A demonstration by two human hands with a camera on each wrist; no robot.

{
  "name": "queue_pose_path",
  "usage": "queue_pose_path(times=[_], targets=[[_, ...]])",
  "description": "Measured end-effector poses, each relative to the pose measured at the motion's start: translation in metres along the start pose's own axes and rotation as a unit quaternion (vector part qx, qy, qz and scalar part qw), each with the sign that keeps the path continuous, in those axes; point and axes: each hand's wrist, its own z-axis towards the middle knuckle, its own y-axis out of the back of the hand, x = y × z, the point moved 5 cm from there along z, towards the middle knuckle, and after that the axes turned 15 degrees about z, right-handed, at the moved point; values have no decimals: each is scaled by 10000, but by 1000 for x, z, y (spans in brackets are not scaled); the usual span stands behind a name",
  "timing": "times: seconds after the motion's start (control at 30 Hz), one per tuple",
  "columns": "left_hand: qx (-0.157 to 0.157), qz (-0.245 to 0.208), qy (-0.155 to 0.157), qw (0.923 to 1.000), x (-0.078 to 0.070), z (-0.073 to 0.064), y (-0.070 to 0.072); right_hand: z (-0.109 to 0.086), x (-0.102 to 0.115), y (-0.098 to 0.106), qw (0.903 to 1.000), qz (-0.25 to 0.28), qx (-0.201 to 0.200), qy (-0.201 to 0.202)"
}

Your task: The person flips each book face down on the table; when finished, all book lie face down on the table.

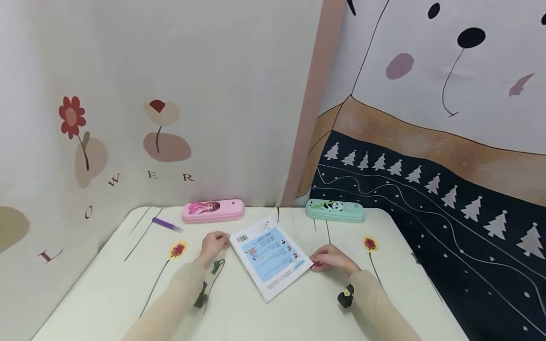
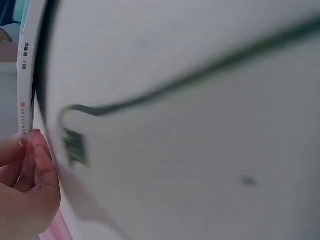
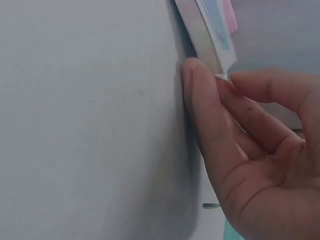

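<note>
A white book [image 1: 273,258] with a light blue panel and a barcode lies tilted, back cover up, at the middle of the table. At its upper left corner, my left hand [image 1: 214,246] pinches the book between thumb and fingers. The left wrist view shows the printed spine [image 2: 26,75] rising from those fingertips. My right hand [image 1: 332,259] pinches the opposite corner on the right. In the right wrist view, thumb and fingers [image 3: 215,100] meet at that corner, beside the page edges [image 3: 200,35].
Behind the book, a pink pencil case [image 1: 213,211] stands at the back left and a mint green panda pencil case [image 1: 335,211] at the back right. A purple pen [image 1: 167,224] lies left of the pink case. The tablecloth [image 1: 239,317] has printed flowers.
</note>
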Motion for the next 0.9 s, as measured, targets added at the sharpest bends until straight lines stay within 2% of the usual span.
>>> queue_pose_path(times=[0.07,0.13,0.23,0.33,0.63,0.9], targets=[[34,165,20,9999,12,-3,-5,-4,1,-6,9996,-260,-114,46],[1,274,-38,9996,17,-4,-8,-7,2,-10,9977,-602,-289,118],[-118,369,-188,9991,11,-3,-9,-9,7,-12,9913,-1102,-647,318],[-225,460,-270,9983,5,0,-8,-8,10,-13,9852,-1372,-881,521],[-329,577,-135,9977,8,5,-8,-9,9,-14,9843,-1270,-993,719],[-273,509,-195,9981,10,8,-12,-11,4,-14,9781,-1184,-1560,701]])
